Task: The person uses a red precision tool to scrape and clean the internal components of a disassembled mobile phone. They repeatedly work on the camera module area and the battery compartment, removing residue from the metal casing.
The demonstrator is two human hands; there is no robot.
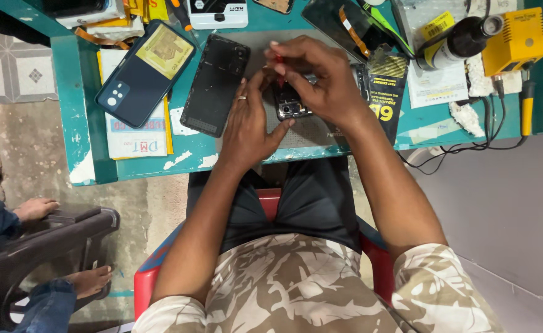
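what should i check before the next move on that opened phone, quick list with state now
1. Left hand steadying the opened phone: ok, it rests against the phone's left side.
2. Right hand grip on the red-tipped tool: ok, pinched between the fingertips.
3. Tool tip seated on the phone: cannot tell, the fingers hide it.
4. Phone lying flat on the grey work mat: ok.
5. Black back cover clear of the hands: ok, it lies to the left.
6. Loose screws on the mat: cannot tell, too small.

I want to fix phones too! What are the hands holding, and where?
The right hand pinches a thin red-handled tool near its top, in a fingertip grip. The left hand steadies the opened phone on the table, fingers on its edge.
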